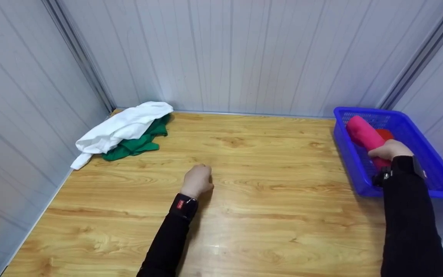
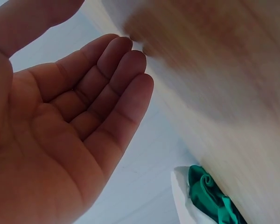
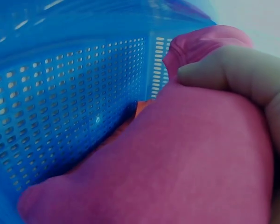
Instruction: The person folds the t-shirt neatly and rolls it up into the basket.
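Note:
My right hand (image 1: 392, 149) grips a rolled pink cloth (image 1: 364, 134) inside a blue plastic basket (image 1: 430, 139) on the right. In the right wrist view the thumb (image 3: 224, 70) presses on the pink cloth (image 3: 168, 154), close to the basket's perforated wall (image 3: 60, 98). Under the roll, part of an orange-red item (image 1: 385, 134) shows. Holding nothing, my left hand (image 1: 197, 181) hovers low over the middle of the table, and its loosely bent fingers and bare palm (image 2: 46, 135) show in the left wrist view.
At the back left a crumpled white cloth (image 1: 129, 125) lies partly over a green cloth (image 1: 135, 147) on the wooden table (image 1: 252, 184). Pale panel walls (image 1: 221, 57) enclose the table at the back and both sides. The basket stands near the right wall.

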The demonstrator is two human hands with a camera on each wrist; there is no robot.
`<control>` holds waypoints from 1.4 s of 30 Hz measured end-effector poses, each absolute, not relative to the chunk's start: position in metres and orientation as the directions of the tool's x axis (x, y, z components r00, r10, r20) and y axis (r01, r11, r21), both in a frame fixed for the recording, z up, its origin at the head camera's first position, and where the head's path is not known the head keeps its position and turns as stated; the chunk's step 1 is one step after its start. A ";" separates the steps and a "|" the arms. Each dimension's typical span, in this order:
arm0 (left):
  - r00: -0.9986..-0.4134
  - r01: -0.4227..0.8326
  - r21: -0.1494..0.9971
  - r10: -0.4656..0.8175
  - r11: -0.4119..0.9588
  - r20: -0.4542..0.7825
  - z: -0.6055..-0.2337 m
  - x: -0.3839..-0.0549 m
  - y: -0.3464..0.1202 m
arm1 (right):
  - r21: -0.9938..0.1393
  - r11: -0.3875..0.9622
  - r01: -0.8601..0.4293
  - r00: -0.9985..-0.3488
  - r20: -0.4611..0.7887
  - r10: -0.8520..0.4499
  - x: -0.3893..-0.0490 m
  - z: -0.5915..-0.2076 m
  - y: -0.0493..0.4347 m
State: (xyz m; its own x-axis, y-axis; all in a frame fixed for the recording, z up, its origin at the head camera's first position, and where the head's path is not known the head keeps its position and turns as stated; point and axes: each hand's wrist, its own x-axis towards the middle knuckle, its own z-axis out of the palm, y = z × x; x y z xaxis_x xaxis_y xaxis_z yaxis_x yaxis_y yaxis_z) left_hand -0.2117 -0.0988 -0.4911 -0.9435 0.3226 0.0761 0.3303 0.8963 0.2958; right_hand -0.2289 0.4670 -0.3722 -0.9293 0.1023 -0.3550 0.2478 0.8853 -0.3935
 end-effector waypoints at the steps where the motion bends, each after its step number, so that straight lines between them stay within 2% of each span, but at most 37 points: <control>1: -0.944 0.330 0.297 0.322 0.896 0.076 -0.491 -0.212 -0.099 | -0.387 0.889 0.244 -0.925 -0.368 0.094 -0.229 -0.372 0.467; 8: -0.942 0.333 0.281 0.326 0.900 0.072 -0.490 -0.213 -0.100 | -0.324 0.928 0.186 -0.898 -0.438 0.027 -0.232 -0.373 0.466; 15: -0.939 0.344 0.293 0.334 0.892 0.083 -0.491 -0.213 -0.101 | -0.406 0.892 0.200 -0.834 -0.548 -0.062 -0.238 -0.378 0.460; 20: -0.940 0.341 0.294 0.331 0.893 0.084 -0.491 -0.212 -0.101 | -0.416 0.886 0.202 -0.795 -0.599 -0.100 -0.236 -0.373 0.452; 26: -0.940 0.340 0.301 0.330 0.891 0.086 -0.491 -0.212 -0.102 | -0.482 0.832 0.275 -0.787 -0.610 -0.093 -0.234 -0.372 0.456; 33: -0.940 0.339 0.310 0.327 0.888 0.091 -0.491 -0.211 -0.101 | -0.443 0.853 0.276 -0.809 -0.586 -0.043 -0.231 -0.375 0.469; 42: -0.930 0.368 0.281 0.345 0.886 0.128 -0.492 -0.210 -0.101 | -0.439 0.844 0.310 -0.782 -0.622 -0.036 -0.227 -0.375 0.467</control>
State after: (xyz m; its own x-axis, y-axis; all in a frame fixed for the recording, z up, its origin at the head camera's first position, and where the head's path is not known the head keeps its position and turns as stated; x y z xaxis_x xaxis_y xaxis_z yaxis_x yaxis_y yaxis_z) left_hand -0.2104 -0.1011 -0.4915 -0.9298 0.3450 0.1282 0.3677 0.8864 0.2813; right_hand -0.2267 0.4672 -0.3753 -0.7823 -0.0358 -0.6219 0.3100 0.8436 -0.4385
